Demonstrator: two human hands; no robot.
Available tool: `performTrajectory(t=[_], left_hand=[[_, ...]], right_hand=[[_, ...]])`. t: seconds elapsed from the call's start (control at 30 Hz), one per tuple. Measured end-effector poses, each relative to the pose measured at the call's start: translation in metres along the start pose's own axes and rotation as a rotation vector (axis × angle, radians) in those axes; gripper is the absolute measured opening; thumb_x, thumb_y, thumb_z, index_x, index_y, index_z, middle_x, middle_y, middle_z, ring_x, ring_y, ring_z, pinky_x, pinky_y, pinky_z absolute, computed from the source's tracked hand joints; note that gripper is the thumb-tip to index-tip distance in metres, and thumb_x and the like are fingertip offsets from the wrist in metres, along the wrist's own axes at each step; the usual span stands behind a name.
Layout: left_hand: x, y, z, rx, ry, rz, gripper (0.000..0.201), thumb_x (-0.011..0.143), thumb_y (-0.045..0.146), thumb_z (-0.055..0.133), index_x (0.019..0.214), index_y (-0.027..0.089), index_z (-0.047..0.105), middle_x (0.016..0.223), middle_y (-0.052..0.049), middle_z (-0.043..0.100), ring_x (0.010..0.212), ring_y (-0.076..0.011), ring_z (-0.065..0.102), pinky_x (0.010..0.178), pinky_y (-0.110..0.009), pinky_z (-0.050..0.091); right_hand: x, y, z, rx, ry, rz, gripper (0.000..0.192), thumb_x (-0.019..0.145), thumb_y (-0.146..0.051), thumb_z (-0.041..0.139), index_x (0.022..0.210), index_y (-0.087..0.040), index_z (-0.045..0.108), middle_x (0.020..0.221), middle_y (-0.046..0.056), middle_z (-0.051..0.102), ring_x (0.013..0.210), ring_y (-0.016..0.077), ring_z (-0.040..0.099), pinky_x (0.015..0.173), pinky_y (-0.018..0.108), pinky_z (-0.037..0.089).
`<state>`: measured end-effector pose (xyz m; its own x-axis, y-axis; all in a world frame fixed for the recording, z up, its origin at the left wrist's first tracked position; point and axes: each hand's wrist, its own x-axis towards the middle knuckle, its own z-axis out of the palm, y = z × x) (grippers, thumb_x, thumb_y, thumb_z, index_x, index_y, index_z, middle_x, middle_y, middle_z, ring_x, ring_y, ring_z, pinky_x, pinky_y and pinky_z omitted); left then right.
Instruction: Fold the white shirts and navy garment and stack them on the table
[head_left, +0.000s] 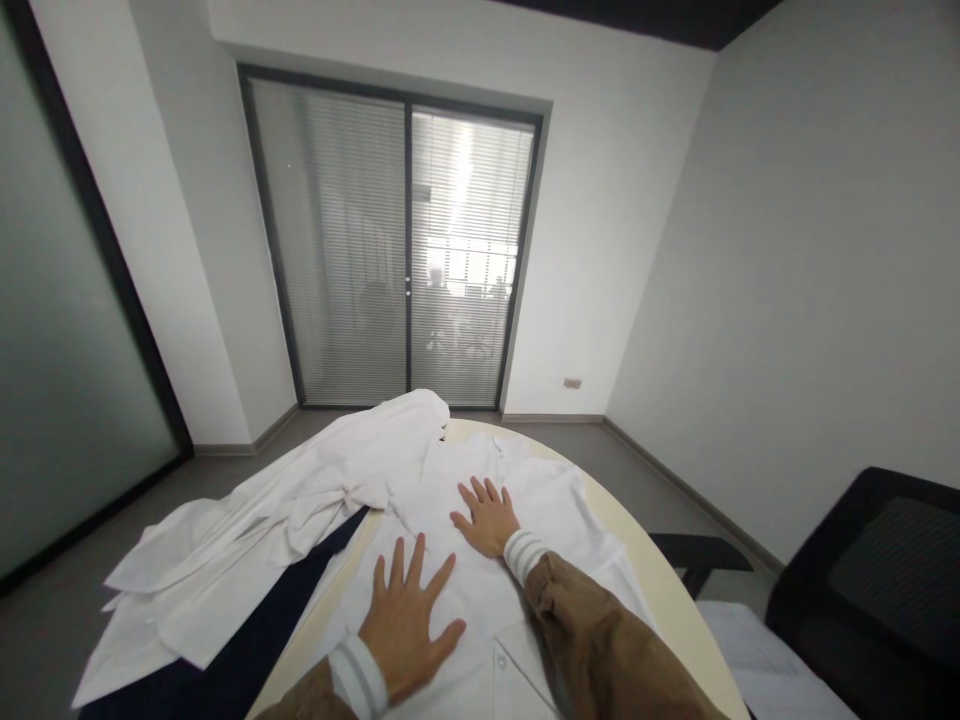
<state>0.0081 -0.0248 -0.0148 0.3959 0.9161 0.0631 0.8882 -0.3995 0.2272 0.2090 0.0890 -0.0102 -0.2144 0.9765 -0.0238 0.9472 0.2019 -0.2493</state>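
Note:
A white button-front shirt (480, 610) lies spread over the table in front of me, with a button and placket showing near the bottom edge of the view. My left hand (409, 620) rests on its left part, palm down, fingers spread wide. Farther up the cloth and to the right, my right hand (486, 515) also lies flat with fingers apart. Neither hand grips anything. Under my right forearm, part of the shirt is hidden.
Heaped white garments (300, 500) cover the table's left side, above a dark navy cloth (300, 600). The round cream table (675, 580) curves along the right. A black chair (877, 580) stands there, with pale fabric (765, 660) beside it. Behind is a glass door (337, 250) with blinds.

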Motion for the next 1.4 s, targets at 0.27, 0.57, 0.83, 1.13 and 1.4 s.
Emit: performTrajectory(t=[0.27,0.57,0.83,1.13,1.4], left_hand=[[-0.002,0.000,-0.003,-0.037,-0.016,0.000,0.074,0.085,0.057,0.059,0.151,0.039,0.031,0.163,-0.012,0.013,0.147,-0.0472,0.003,0.112,-0.071,0.005],[0.000,-0.002,0.000,-0.021,-0.005,0.006,0.076,0.085,0.058,0.057,0.152,0.040,0.026,0.163,-0.011,0.012,0.146,-0.0469,0.002,0.111,-0.072,0.006],[0.003,-0.013,0.015,-0.023,0.072,0.026,0.073,0.087,0.061,0.053,0.152,0.040,0.026,0.163,-0.009,0.014,0.148,-0.0445,0.005,0.114,-0.069,0.008],[0.003,-0.002,0.003,0.000,0.056,-0.040,0.059,0.093,0.050,0.046,0.150,0.038,0.035,0.162,-0.009,0.022,0.148,-0.0412,0.011,0.115,-0.064,0.012],[0.007,-0.017,-0.001,0.041,0.082,-0.177,0.060,0.095,0.049,0.039,0.150,0.023,0.041,0.161,-0.015,0.025,0.148,-0.0379,0.017,0.116,-0.055,0.018]], right_hand=[[0.012,0.009,-0.010,0.011,0.003,0.102,0.077,0.090,-0.074,0.021,0.155,-0.033,0.022,0.165,0.003,0.011,0.150,0.0370,0.002,0.114,0.064,0.003],[0.050,-0.037,-0.005,-0.032,0.045,0.159,0.073,0.092,-0.063,0.033,0.152,-0.022,0.033,0.163,0.011,0.018,0.148,0.0414,0.006,0.110,0.071,0.003],[0.058,-0.054,0.020,0.114,0.025,-0.021,0.072,0.093,-0.069,0.026,0.154,-0.030,0.028,0.165,0.004,0.014,0.151,0.0332,0.003,0.115,0.063,-0.004],[0.006,-0.015,-0.020,0.073,0.138,-0.046,0.061,0.099,-0.056,0.024,0.152,-0.028,0.033,0.164,0.003,0.018,0.151,0.0267,0.007,0.119,0.053,0.000],[-0.055,0.031,-0.009,-0.027,0.017,0.178,0.069,0.095,-0.065,0.022,0.156,-0.032,0.021,0.165,0.002,0.012,0.151,0.0331,0.000,0.115,0.061,-0.001]])
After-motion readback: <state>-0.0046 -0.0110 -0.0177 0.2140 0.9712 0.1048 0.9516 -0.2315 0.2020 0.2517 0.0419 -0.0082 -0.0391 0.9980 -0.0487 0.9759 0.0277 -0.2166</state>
